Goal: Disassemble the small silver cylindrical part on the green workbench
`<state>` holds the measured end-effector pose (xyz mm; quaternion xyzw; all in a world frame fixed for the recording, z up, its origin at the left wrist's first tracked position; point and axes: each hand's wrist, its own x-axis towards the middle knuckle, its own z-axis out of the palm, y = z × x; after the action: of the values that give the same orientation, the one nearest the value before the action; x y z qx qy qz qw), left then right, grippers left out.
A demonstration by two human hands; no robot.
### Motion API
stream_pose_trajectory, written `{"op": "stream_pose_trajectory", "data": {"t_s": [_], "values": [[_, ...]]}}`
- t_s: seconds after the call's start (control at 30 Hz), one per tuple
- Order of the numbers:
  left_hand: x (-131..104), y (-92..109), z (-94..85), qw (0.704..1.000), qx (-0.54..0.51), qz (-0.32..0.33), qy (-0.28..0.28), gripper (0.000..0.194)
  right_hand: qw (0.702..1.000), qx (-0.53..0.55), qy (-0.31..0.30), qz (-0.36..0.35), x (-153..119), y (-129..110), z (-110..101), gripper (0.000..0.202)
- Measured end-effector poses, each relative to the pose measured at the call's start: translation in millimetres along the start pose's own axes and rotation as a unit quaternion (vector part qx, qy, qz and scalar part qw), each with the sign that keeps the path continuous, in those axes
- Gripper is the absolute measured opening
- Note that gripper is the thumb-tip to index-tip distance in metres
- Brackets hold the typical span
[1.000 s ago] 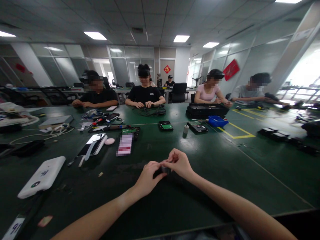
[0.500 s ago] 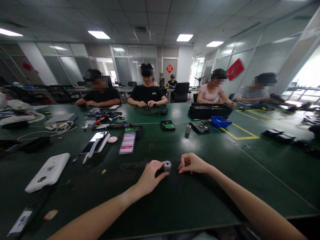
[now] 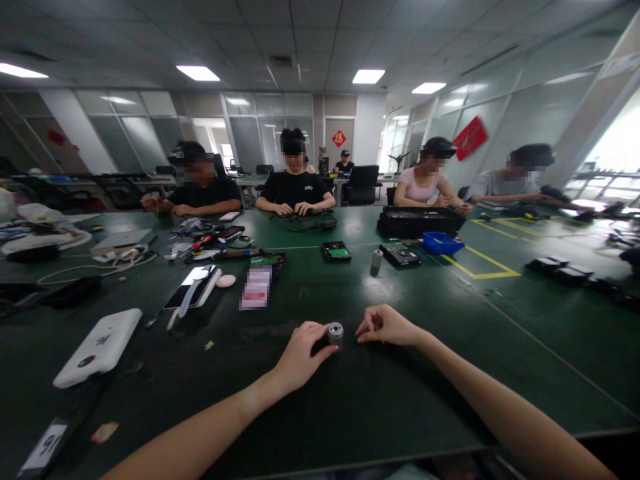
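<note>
A small silver metal cylinder [image 3: 336,337] stands upright on the green table [image 3: 320,413], near the middle. My left hand [image 3: 304,353] grips it from the left between thumb and fingers. To the right of the cylinder, apart from it, my right hand [image 3: 383,325] hovers with thumb and fingertips pinched together; whether something tiny is between them is too small to tell. Farther back stands a second metal cylinder [image 3: 377,258], beside a hard drive [image 3: 401,254]. Another drive with a green board [image 3: 337,251] lies to its left.
A phone [image 3: 256,288], a pink round object [image 3: 226,281] and a white device [image 3: 99,348] lie to the left. A blue tray [image 3: 443,243] and a black case [image 3: 420,221] are at the back right. Several people sit across the table.
Both my hands hold nearly the same pose, and the cylinder remains in my left hand. Across the table at the left, a person's hand has risen.
</note>
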<state>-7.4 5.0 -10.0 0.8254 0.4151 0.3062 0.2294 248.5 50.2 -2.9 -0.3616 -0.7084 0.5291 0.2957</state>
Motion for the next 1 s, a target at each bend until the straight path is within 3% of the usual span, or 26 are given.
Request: {"op": "stream_pose_trajectory", "data": {"t_s": [0.1, 0.17, 0.37, 0.87, 1.0], "values": [[0, 0, 1.0, 1.000, 0.000, 0.001, 0.004, 0.024, 0.986, 0.037, 0.140, -0.088, 5, -9, 17, 0.043], [0, -1, 1.9, 1.000, 0.000, 0.004, 0.005, 0.023, 0.976, 0.058, 0.171, -0.119, 8, -17, 31, 0.041], [1, -5, 3.3, 1.000, -0.007, 0.017, 0.005, 0.021, 0.982, 0.068, 0.144, -0.101, 12, -30, 58, 0.038], [0, -3, 2.7, 1.000, -0.006, 0.019, 0.008, 0.019, 0.976, 0.038, 0.173, -0.124, 11, -32, 63, 0.026], [0, -4, 4.1, 1.000, -0.010, 0.018, 0.013, 0.015, 0.981, 0.030, 0.149, -0.117, 13, -30, 63, 0.026]]}}
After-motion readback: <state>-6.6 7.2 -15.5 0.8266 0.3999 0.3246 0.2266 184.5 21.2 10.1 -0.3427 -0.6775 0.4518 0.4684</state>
